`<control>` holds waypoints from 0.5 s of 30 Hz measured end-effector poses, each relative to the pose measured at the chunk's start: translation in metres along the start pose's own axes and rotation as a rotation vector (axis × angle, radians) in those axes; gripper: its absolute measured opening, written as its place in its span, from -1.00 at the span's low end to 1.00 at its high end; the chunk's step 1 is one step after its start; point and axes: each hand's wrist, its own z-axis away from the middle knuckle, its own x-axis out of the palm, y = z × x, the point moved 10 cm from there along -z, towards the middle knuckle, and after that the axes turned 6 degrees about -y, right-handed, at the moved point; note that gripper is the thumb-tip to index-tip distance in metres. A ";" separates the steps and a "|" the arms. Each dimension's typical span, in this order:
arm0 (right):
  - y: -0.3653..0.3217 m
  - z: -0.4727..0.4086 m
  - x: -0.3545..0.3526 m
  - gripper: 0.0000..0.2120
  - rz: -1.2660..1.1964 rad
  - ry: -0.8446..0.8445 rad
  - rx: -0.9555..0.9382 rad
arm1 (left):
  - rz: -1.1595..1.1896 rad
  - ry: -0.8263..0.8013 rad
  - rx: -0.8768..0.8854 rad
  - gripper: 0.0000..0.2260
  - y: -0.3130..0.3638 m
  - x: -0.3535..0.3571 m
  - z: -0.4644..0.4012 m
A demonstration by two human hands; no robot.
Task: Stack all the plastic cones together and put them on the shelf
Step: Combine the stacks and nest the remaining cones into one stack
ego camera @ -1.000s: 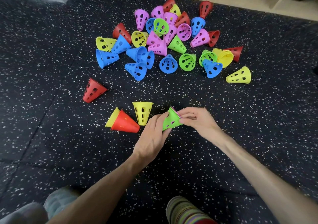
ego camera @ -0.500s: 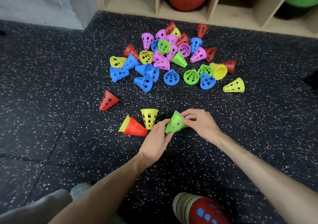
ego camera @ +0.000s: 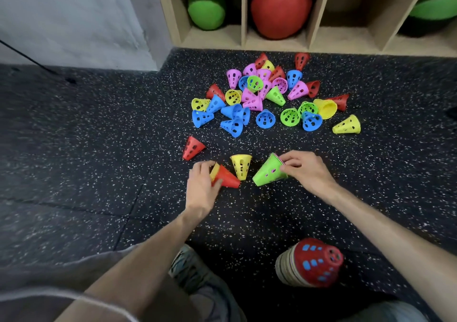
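1. Your left hand curls round the red cone lying on the floor, a yellow one nested in it.
2. An upturned yellow cone stands between your hands.
3. Your right hand pinches the rim of the green cone, which is tilted with its tip on the floor.
4. The loose pile of cones lies beyond, near the shelf.
5. A tall stack stands near your right forearm.
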 end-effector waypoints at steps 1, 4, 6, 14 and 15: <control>-0.001 0.002 0.001 -0.84 0.003 -0.006 -0.007 | 0.046 -0.005 -0.042 -0.52 -0.008 0.001 0.003; 0.000 0.008 0.003 -0.84 -0.010 -0.011 -0.020 | 0.142 -0.041 -0.150 -0.55 -0.022 0.007 0.006; 0.002 0.010 0.003 -0.84 -0.020 -0.005 -0.021 | 0.171 -0.059 -0.180 -0.57 -0.026 0.011 0.004; 0.021 0.011 0.007 -0.82 -0.046 -0.021 0.003 | 0.263 -0.052 -0.246 -0.77 -0.031 0.024 -0.009; 0.024 0.010 0.008 -0.82 -0.044 -0.026 0.007 | 0.287 -0.043 -0.257 -0.79 -0.033 0.026 -0.009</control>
